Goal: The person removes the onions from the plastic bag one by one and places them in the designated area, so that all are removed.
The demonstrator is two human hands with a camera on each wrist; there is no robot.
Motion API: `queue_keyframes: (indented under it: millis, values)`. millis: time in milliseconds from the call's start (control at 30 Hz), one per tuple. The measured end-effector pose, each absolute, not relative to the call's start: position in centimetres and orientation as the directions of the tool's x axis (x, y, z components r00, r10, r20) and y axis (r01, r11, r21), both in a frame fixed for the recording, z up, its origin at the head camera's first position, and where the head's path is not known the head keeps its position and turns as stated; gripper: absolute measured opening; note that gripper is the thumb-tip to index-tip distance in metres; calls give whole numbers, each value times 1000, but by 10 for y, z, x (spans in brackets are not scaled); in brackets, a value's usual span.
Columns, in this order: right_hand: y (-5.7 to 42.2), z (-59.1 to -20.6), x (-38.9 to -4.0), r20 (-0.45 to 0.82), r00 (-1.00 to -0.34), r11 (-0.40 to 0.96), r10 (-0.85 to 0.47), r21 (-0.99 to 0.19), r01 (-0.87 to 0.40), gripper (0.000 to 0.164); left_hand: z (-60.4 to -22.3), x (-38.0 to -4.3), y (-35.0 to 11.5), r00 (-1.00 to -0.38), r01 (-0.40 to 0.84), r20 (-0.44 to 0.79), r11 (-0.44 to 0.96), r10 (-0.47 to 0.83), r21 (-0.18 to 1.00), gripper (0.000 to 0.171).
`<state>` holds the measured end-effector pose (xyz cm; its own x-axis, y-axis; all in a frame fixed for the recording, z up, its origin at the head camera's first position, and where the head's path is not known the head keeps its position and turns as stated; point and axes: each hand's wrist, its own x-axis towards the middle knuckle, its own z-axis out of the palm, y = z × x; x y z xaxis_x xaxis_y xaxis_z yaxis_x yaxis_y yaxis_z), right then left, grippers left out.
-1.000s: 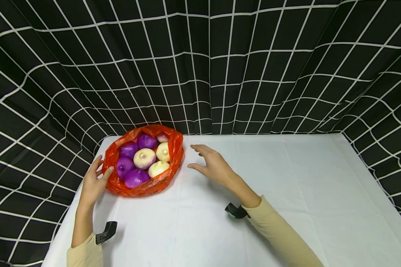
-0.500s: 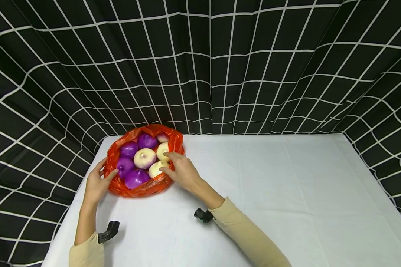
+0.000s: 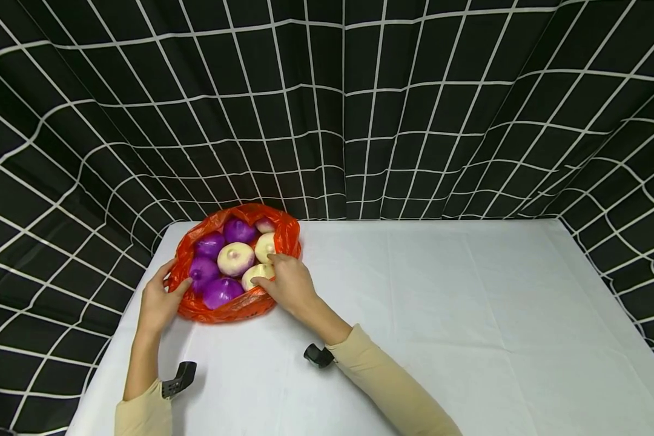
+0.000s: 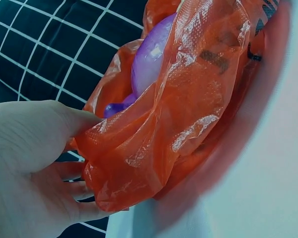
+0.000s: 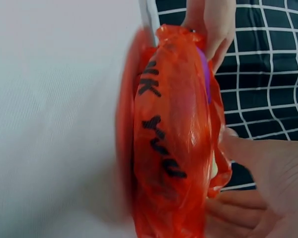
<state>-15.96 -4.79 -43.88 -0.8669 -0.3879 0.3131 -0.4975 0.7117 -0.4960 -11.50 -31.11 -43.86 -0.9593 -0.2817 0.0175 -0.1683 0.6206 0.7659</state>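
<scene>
An orange-red plastic bag [image 3: 223,312] sits at the table's back left, its mouth spread wide. Inside lie several purple onions [image 3: 223,292] and several pale ones, such as the cream onion [image 3: 234,259] near the middle. My left hand [image 3: 157,303] grips the bag's left edge, thumb over the rim and fingers outside, as the left wrist view shows. At the right front edge, my right hand [image 3: 293,287] holds the rim, thumb over it. In the right wrist view its fingers [image 5: 236,210] are on the bag's outer side, partly hidden.
A white cloth covers the table [image 3: 441,315], which stretches right of the bag. Black curtains [image 3: 403,121] with a white grid stand behind and at both sides, close to the bag's back and left. A black wrist camera [image 3: 318,356] sticks out from the right sleeve.
My right hand has come left from beside the bag onto its right rim. My left hand has shifted slightly right and taken hold of the left rim. The bag stays nearly in place.
</scene>
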Motion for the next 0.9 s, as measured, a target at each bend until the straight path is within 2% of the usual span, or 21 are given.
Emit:
queue_keyframes:
  millis: [133, 267, 400, 700, 900]
  values:
    - [-51, -440, -157, 220, -903, 789, -369, -439, -430, 45, -439, -114, -311, -960, -170, 11, 615, -279, 770, 61]
    - [-52, -441, -156, 122, -928, 831, -352, -414, -370, 49, -440, -115, -311, -963, -154, 25, 627, -267, 764, 60]
    - [-53, -441, -156, 83, -926, 834, -369, -409, -370, 55, -439, -115, -310, -965, -148, 29, 630, -262, 763, 60]
    - [-59, -447, -147, 163, -883, 824, -439, -317, -469, 67, -437, -113, -310, -962, -156, 25, 623, -272, 766, 59]
    - [-62, -448, -145, 212, -877, 826, -431, -299, -478, 70, -439, -113, -309, -961, -163, 21, 631, -275, 758, 59]
